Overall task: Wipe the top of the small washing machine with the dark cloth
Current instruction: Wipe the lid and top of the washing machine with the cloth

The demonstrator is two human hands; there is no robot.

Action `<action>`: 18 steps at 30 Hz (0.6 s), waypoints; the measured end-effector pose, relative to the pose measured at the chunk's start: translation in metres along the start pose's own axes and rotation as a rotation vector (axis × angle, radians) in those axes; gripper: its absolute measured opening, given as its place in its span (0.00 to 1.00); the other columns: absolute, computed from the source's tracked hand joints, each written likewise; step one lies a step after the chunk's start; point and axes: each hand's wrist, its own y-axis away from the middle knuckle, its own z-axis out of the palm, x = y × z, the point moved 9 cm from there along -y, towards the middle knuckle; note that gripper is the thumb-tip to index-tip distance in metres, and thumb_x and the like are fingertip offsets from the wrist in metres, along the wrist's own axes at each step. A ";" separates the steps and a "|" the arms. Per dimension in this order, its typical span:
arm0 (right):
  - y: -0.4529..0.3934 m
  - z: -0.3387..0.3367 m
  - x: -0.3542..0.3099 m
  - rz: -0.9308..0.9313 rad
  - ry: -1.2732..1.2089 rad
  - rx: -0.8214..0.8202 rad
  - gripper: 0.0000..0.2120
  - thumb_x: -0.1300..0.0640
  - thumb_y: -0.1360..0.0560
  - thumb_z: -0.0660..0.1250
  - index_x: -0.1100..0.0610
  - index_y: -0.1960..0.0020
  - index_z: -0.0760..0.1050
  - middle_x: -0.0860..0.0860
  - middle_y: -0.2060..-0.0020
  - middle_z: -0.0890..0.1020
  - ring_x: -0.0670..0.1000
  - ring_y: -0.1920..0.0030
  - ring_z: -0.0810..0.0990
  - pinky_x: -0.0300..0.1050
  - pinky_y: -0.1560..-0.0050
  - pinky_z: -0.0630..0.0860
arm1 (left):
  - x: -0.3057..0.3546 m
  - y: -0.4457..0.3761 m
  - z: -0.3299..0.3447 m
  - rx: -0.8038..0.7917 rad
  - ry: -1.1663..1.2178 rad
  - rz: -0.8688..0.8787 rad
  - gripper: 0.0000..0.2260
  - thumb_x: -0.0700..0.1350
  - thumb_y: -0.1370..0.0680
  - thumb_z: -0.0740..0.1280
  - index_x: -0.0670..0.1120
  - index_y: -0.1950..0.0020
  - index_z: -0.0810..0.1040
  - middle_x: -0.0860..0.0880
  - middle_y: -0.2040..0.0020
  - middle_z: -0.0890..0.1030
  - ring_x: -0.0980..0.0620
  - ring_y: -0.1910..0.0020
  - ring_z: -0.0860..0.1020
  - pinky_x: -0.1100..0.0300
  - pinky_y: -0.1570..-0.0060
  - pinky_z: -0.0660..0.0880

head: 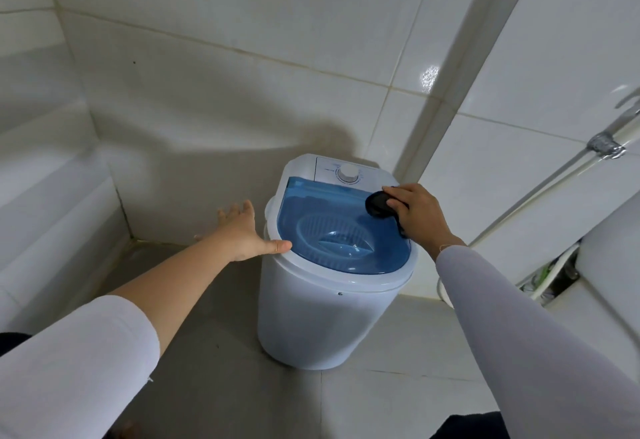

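Note:
The small white washing machine stands on the floor in a tiled corner. Its top has a clear blue lid and, behind that, a white panel with a round dial. My right hand presses the dark cloth onto the lid's far right part, fingers curled over it. Fingers apart, my left hand rests against the machine's left rim, its thumb lying on the rim's edge, and holds nothing.
White tiled walls close in behind and to the left. A metal hose and tap fitting run down the right wall. A white fixture sits at the right edge. Grey floor tiles lie in front.

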 end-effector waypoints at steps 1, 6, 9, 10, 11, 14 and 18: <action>-0.004 -0.001 -0.018 -0.039 -0.021 0.007 0.15 0.59 0.22 0.60 0.54 0.37 0.75 0.57 0.39 0.76 0.56 0.40 0.74 0.37 0.39 0.63 | 0.000 0.002 0.003 -0.013 0.013 0.004 0.59 0.72 0.39 0.68 0.46 0.22 0.40 0.46 0.21 0.43 0.41 0.23 0.39 0.35 0.28 0.52; -0.008 0.038 -0.126 -0.310 -0.045 -0.120 0.15 0.59 0.23 0.60 0.51 0.37 0.75 0.55 0.39 0.76 0.55 0.39 0.74 0.45 0.36 0.67 | 0.000 0.009 0.008 -0.023 0.084 -0.003 0.60 0.71 0.39 0.69 0.46 0.23 0.38 0.46 0.21 0.41 0.43 0.23 0.37 0.34 0.28 0.52; 0.000 0.081 -0.164 -0.430 0.038 -0.253 0.16 0.57 0.22 0.58 0.48 0.36 0.74 0.52 0.35 0.74 0.53 0.36 0.71 0.48 0.35 0.67 | 0.005 0.016 0.004 -0.020 0.075 0.002 0.59 0.70 0.37 0.69 0.46 0.23 0.36 0.47 0.21 0.41 0.44 0.23 0.36 0.31 0.29 0.50; 0.004 0.095 -0.168 -0.460 0.119 -0.294 0.16 0.56 0.21 0.58 0.47 0.35 0.73 0.50 0.33 0.72 0.53 0.33 0.68 0.50 0.34 0.66 | 0.007 0.020 0.003 -0.020 0.072 -0.003 0.58 0.69 0.36 0.69 0.46 0.23 0.35 0.47 0.21 0.41 0.44 0.23 0.37 0.30 0.30 0.49; 0.007 0.108 -0.168 -0.476 0.213 -0.333 0.17 0.54 0.21 0.56 0.45 0.34 0.71 0.48 0.30 0.70 0.52 0.30 0.64 0.52 0.33 0.65 | 0.009 0.023 0.001 -0.019 0.071 -0.005 0.58 0.68 0.36 0.69 0.46 0.23 0.35 0.48 0.21 0.41 0.44 0.23 0.37 0.29 0.31 0.49; 0.013 0.120 -0.158 -0.455 0.234 -0.384 0.18 0.53 0.20 0.54 0.45 0.32 0.67 0.45 0.28 0.66 0.51 0.25 0.58 0.56 0.30 0.62 | 0.013 0.029 -0.002 -0.025 0.075 -0.001 0.57 0.67 0.34 0.69 0.45 0.23 0.35 0.49 0.21 0.41 0.44 0.23 0.37 0.28 0.32 0.49; 0.013 0.110 -0.138 -0.408 0.153 -0.398 0.18 0.55 0.20 0.55 0.45 0.31 0.67 0.45 0.28 0.66 0.51 0.25 0.57 0.54 0.27 0.60 | 0.013 0.029 -0.004 -0.034 0.054 -0.014 0.57 0.67 0.34 0.70 0.46 0.23 0.34 0.49 0.21 0.39 0.45 0.23 0.36 0.28 0.33 0.47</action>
